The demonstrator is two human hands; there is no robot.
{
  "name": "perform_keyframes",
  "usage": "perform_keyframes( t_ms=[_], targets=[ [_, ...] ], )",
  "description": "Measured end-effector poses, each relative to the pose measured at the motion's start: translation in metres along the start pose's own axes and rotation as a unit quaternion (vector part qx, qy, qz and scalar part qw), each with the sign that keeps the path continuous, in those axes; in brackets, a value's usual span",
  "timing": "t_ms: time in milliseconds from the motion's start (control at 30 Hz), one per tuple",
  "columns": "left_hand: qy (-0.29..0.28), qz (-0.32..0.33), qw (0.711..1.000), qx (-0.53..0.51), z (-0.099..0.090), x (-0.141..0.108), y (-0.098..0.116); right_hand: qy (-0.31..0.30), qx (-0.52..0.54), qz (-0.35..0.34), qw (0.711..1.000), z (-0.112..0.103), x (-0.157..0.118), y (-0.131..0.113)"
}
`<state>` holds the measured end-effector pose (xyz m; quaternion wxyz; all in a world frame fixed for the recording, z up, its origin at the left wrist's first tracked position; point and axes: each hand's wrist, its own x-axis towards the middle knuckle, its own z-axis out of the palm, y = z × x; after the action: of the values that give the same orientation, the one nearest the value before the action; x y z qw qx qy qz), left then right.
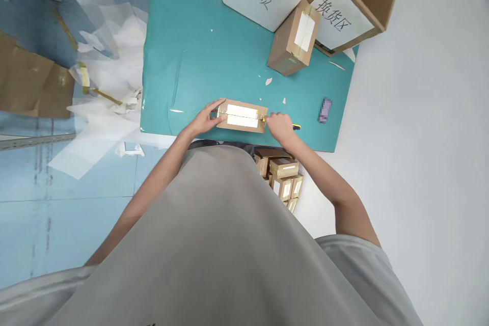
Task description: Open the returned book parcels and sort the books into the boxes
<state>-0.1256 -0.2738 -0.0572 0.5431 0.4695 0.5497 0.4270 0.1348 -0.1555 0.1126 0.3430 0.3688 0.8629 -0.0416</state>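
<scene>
Brown oblong white-labelled cardboard box point(242, 115): by near edge of flat teal tabletop point(214, 61) | I have left hand point(204, 121) pinching its left end | right hand point(280, 127) wrapped round slim yellow-and-black cutter point(297, 127), tip at right end

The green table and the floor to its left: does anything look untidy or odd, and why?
Yes. White sheets lie in a jumbled heap on the floor with yellow strips, looking discarded rather than stacked. Small white scraps are scattered on the table around the carton held by the left hand.
</scene>
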Motion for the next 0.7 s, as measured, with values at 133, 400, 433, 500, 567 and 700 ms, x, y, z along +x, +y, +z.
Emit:
perform_keyframes(
  t_ms=[133, 400, 433, 500, 567, 700],
  targets=[
    [-0.001, -0.003, 1.0, -0.006, 0.002, 0.001, 0.001, -0.015, 0.006, 0.049, 0.999, 0.018, -0.029, 0.03],
    [0.004, -0.05, 0.998, -0.037, -0.014, -0.001, 0.014, 0.082, 0.3, 0.07, 0.948, 0.066, -0.054, 0.057],
    [0.007, -0.057, 0.997, -0.051, -0.018, -0.001, 0.014, 0.108, 0.373, 0.076, 0.918, 0.076, -0.055, 0.057],
    [0.012, -0.073, 0.994, -0.082, -0.026, -0.001, 0.012, 0.162, 0.505, 0.112, 0.84, 0.097, -0.053, 0.05],
    [0.022, -0.088, 0.99, -0.108, -0.032, -0.003, 0.01, 0.196, 0.608, 0.169, 0.751, 0.116, -0.043, 0.032],
    [0.064, -0.121, 0.98, -0.143, -0.045, -0.011, 0.004, 0.162, 0.756, 0.255, 0.581, 0.138, -0.015, -0.023]
  ],
)
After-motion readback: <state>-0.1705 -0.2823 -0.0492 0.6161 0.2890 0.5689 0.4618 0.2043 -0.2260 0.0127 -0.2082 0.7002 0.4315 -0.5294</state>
